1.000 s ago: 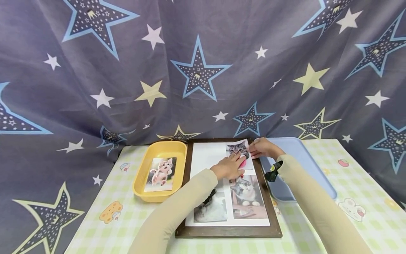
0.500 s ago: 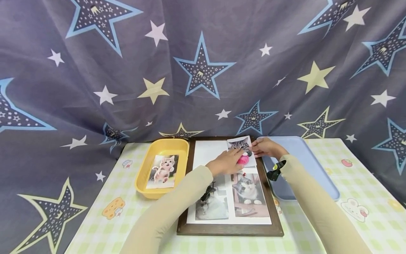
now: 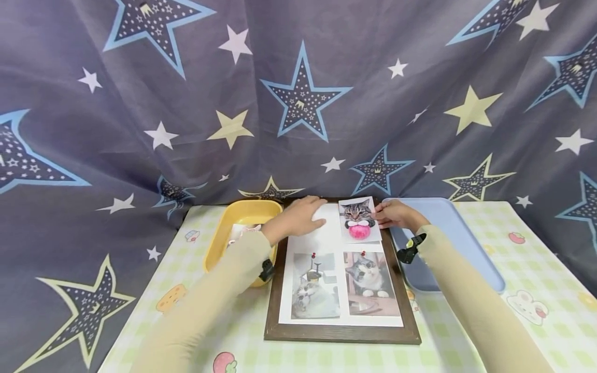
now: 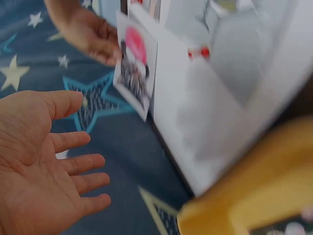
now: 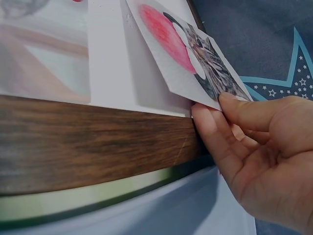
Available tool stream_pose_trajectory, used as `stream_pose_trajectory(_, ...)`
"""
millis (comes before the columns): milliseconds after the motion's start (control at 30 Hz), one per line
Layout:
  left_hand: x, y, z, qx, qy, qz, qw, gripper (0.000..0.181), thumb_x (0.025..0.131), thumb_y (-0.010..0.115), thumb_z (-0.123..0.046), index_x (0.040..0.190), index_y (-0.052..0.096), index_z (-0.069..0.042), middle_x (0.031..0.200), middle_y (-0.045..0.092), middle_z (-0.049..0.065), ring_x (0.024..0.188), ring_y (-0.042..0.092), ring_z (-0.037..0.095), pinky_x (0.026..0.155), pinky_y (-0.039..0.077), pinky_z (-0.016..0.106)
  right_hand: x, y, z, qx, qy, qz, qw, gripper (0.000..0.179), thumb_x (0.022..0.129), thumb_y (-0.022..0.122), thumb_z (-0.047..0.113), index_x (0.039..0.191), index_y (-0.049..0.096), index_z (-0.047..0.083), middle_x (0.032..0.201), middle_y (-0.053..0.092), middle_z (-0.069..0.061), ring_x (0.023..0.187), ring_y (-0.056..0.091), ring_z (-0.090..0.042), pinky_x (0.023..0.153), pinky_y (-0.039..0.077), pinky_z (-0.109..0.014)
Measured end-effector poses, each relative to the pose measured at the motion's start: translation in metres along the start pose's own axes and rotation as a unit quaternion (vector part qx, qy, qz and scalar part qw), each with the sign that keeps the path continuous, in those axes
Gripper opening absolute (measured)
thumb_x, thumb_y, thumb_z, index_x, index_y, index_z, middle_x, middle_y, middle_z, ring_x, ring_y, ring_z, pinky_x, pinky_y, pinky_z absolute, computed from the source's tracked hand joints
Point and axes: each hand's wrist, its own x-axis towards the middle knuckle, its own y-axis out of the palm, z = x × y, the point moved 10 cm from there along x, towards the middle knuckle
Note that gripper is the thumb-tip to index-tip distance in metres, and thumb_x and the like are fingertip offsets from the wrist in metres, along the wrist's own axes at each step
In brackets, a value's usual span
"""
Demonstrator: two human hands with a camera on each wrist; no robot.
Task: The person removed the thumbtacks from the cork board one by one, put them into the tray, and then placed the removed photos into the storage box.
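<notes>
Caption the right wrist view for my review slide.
Right hand pinches a cat photo tilted over a white board with a dark brown frame.

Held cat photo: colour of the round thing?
Bright pink; the round thing shows best in the head view.

Left grip (image 3: pixel 299 217) with fingers (image 4: pixel 83 164) spread, right grip (image 3: pixel 396 215) pinching, both arms (image 3: pixel 475 295) stretched forward

The head view faces forward and down from farther back; both wrist views, close in, share the card (image 3: pixel 359 221) near their upper middles.
</notes>
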Motion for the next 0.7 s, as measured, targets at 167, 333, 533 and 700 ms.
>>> stream_pose_trajectory(167,-0.024,-0.024,0.041,-0.007,-0.037,-0.022,0.999,0.063,0.106,0.052,-0.036,0.159,0.034,-0.006,0.164,0.032,0.021,0.154,0.028,0.038,0.126,0.021,0.056,0.0,0.001,0.001,0.0,-0.005,0.003,1.0,0.034,0.103,0.058,0.008,0.129,0.046,-0.009,0.094,0.063,0.004,0.078,0.063,-0.006,0.079,0.059,-0.026)
stream_pose_trajectory(333,-0.05,-0.041,0.087,-0.021,-0.09,-0.045,0.9947,0.066,0.105,0.051,-0.034,0.16,0.03,-0.004,0.163,0.03,0.026,0.152,0.029,0.043,0.124,0.023,0.061,0.0,0.004,0.004,-0.005,-0.009,-0.002,0.9999,0.032,0.103,0.058,0.008,0.128,0.047,-0.009,0.098,0.066,0.002,0.078,0.064,-0.005,0.079,0.059,-0.026)
stream_pose_trajectory(533,-0.078,-0.048,0.145,-0.013,-0.173,-0.046,0.9838,0.072,0.103,0.051,-0.032,0.16,0.023,0.001,0.161,0.029,0.032,0.148,0.031,0.049,0.12,0.028,0.064,0.0,0.002,0.003,-0.011,-0.001,-0.016,0.9998,0.039,0.104,0.058,0.009,0.135,0.045,-0.01,0.101,0.066,0.0,0.077,0.064,-0.006,0.079,0.059,-0.027)
stream_pose_trajectory(700,-0.101,-0.041,0.179,-0.047,-0.214,-0.002,0.9757,0.072,0.103,0.051,-0.026,0.159,0.02,0.008,0.157,0.033,0.036,0.142,0.039,0.051,0.114,0.038,0.061,-0.002,0.002,0.0,0.003,-0.003,0.002,1.0,0.046,0.105,0.055,0.009,0.142,0.038,-0.012,0.097,0.066,0.006,0.08,0.065,-0.004,0.078,0.058,-0.026)
